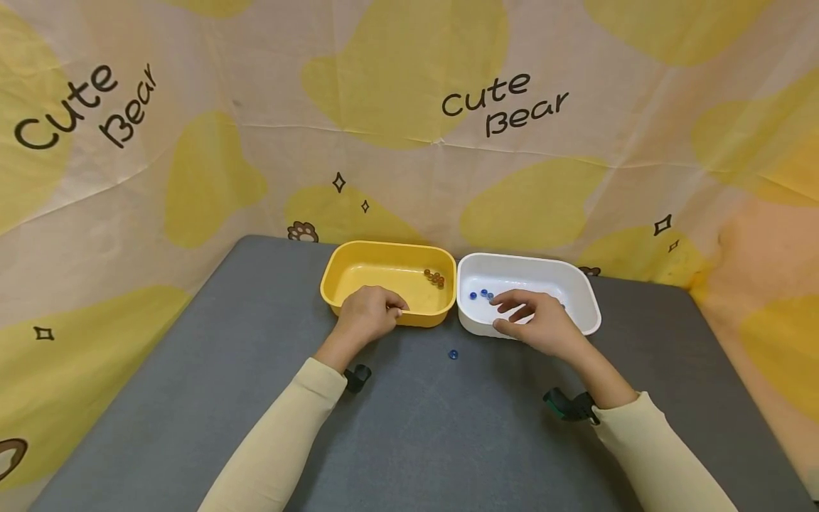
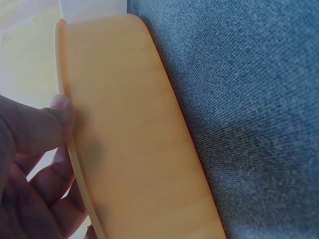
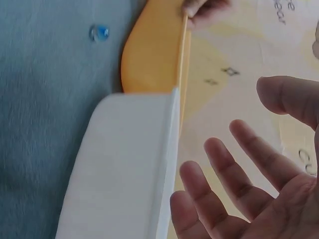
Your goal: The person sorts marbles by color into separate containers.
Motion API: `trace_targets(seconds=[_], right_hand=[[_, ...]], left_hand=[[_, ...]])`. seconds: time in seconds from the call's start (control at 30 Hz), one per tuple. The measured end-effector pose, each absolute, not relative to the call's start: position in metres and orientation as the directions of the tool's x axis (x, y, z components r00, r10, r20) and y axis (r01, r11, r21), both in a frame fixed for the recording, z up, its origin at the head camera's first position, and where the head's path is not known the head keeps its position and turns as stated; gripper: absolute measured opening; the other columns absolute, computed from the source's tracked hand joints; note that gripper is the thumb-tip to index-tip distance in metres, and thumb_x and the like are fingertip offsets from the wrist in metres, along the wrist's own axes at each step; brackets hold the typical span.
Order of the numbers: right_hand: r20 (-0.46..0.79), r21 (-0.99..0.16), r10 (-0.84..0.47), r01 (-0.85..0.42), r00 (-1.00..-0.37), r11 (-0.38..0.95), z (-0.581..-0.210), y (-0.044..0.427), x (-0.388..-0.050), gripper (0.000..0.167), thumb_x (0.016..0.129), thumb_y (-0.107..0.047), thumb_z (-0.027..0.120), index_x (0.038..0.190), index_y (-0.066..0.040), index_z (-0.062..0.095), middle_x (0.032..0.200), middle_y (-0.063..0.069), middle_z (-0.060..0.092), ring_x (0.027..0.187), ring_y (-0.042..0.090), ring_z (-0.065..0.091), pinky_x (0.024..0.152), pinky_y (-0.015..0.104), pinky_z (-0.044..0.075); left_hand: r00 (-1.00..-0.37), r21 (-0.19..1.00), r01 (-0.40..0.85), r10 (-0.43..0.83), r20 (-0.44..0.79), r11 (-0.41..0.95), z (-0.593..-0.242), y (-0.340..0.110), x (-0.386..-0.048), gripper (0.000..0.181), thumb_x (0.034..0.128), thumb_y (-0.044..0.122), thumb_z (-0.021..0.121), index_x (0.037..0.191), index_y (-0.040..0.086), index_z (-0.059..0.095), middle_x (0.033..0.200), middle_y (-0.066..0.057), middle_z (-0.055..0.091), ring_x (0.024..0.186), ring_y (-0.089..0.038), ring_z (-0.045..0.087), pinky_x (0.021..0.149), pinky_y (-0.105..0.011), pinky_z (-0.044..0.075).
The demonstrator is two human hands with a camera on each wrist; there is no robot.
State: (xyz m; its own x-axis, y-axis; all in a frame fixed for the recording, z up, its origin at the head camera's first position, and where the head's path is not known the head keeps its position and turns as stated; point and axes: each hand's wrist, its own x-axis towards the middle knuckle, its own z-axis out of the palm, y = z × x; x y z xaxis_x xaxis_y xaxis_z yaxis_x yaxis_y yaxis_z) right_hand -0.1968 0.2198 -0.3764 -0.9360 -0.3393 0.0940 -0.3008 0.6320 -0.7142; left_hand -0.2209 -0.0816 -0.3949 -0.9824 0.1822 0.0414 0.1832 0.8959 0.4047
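My left hand [image 1: 370,313] grips the front rim of a yellow plastic basin [image 1: 345,264]. In the left wrist view the thumb [image 2: 57,119] lies on the rim, with the fingers curled on the inner side. A cluster of amber marbles [image 1: 434,278] sits at the basin's right end. My right hand [image 1: 540,321] hovers over the front of a white basin [image 1: 584,302], fingers spread and holding nothing. Several blue marbles [image 1: 473,295] lie in the white basin, partly hidden behind this hand. One blue marble [image 1: 453,354] rests on the table in front of the two basins.
Both basins stand side by side, ends touching, near the back of the grey cloth-covered table [image 1: 409,441]. A printed curtain [image 1: 397,163] with "Cute Bear" lettering hangs close behind them and along the sides. Dark camera mounts [image 1: 571,407] sit at the wrists.
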Motion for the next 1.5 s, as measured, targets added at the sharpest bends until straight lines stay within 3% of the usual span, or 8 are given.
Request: trace_targets(seconds=[0.33,0.57,1.03,1.5], right_hand=[[0.028,-0.741,-0.453,-0.322,-0.891,0.589,-0.391,0.192,-0.183,0.024,0.082,-0.019,0.075,0.105,-0.015,0.071,0.092,0.004,0.069,0.072,0.017,0.06,0.061,0.026,0.05],[-0.028,-0.707,-0.467,-0.312,-0.884,0.634,-0.407,0.177,-0.182,0.024,0.081,-0.021,0.075,0.103,-0.012,0.071,0.084,-0.002,0.063,0.067,0.014,0.055,0.056,0.025,0.046],[0.057,-0.553,-0.494,-0.44,-0.868,0.708,-0.432,0.159,-0.186,0.021,0.077,-0.022,0.078,0.096,-0.014,0.073,0.074,-0.007,0.061,0.068,0.006,0.053,0.064,0.023,0.044],[0.014,-0.533,-0.428,-0.368,-0.904,0.762,-0.439,0.152,-0.189,0.015,0.076,-0.016,0.078,0.09,-0.016,0.073,0.072,-0.006,0.06,0.066,0.007,0.051,0.062,0.027,0.042]], left_hand=[[-0.983,0.409,0.178,0.178,0.038,0.895,-0.396,-0.083,-0.222,0.012,0.0881,0.024,0.068,0.091,0.03,0.078,0.09,0.01,0.073,0.075,-0.013,0.062,0.067,-0.032,0.049],[-0.981,0.408,0.189,0.184,0.052,0.893,-0.396,-0.083,-0.221,0.012,0.088,0.024,0.068,0.092,0.03,0.078,0.09,0.011,0.073,0.074,-0.011,0.061,0.066,-0.03,0.049],[-0.981,0.406,0.192,0.19,0.046,0.894,-0.395,-0.082,-0.221,0.013,0.088,0.024,0.068,0.092,0.029,0.078,0.091,0.01,0.073,0.075,-0.012,0.062,0.067,-0.031,0.049],[-0.98,0.414,0.197,0.192,0.054,0.889,-0.395,-0.083,-0.22,0.013,0.0875,0.022,0.068,0.091,0.029,0.078,0.091,0.011,0.074,0.075,-0.011,0.063,0.065,-0.03,0.049]])
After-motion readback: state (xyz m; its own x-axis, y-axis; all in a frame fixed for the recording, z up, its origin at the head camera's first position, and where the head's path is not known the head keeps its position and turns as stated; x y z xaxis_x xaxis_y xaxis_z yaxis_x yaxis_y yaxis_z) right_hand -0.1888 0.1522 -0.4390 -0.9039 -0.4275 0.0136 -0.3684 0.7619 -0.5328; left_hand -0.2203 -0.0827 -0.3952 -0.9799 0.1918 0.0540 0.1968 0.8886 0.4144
